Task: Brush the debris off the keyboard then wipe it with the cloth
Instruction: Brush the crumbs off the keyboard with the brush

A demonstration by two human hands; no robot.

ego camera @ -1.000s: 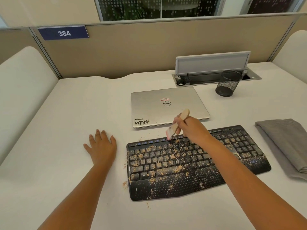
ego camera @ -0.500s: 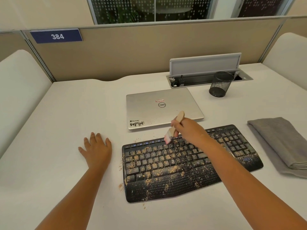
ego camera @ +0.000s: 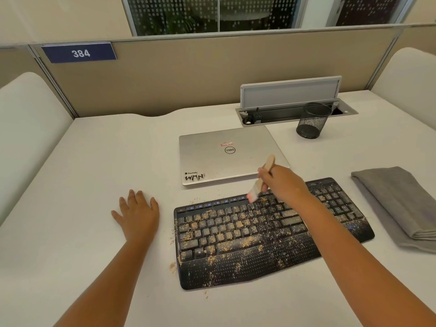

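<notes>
Black keyboard (ego camera: 259,237) lies nearest on the white desk (ego camera: 94,173), tan debris (ego camera: 238,224) scattered across keys and palm rest. Left hand (ego camera: 138,214) rests flat beside it, fingers spread. Right hand (ego camera: 280,182) grips a small brush (ego camera: 260,179), bristles touching the top key row. Folded grey cloth (ego camera: 396,201) lies right of the keyboard. Closed laptop (ego camera: 231,154) behind.

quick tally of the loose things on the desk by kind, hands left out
keyboard: 1
laptop: 1
brush: 1
cloth: 1
mesh pen cup: 1
Total: 5
</notes>
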